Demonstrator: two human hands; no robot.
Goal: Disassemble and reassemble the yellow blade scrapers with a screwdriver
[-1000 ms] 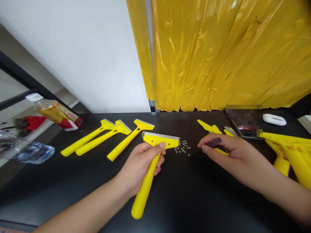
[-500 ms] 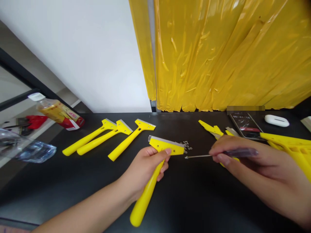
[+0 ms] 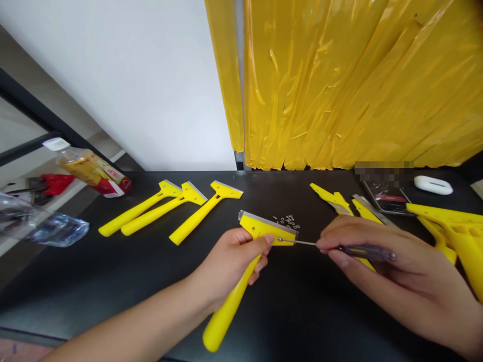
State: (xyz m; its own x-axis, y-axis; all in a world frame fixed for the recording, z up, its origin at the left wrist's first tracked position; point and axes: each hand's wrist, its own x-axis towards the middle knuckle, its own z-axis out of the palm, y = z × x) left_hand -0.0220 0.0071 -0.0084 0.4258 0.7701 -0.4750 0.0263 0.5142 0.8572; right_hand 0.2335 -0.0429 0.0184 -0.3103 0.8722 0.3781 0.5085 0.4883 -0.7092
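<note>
My left hand [image 3: 241, 261] is closed round the neck of a yellow scraper [image 3: 226, 317], its thumb pressed on the head and the metal blade edge facing away from me. In my right hand [image 3: 392, 281] is a screwdriver [image 3: 362, 251] with a dark translucent handle, held nearly level. Its tip, which seems to carry a small screw, meets the right-hand hole of the scraper head. Just beyond the head lie several small screws and nuts [image 3: 290, 221]. My right palm and some fingertips are hidden.
Three yellow scrapers [image 3: 196, 216] lie at the left on the black table [image 3: 151, 296]. Loose yellow scraper parts [image 3: 332, 198], a phone [image 3: 388, 196], a white earbud case [image 3: 433, 185] and yellow handles [image 3: 464, 241] are at the right. Two bottles, one a drink bottle [image 3: 94, 171], are at the far left.
My right hand has moved left, bringing the screwdriver tip from beside the scraper head onto its right hole. The held scraper has shifted slightly right in view.
</note>
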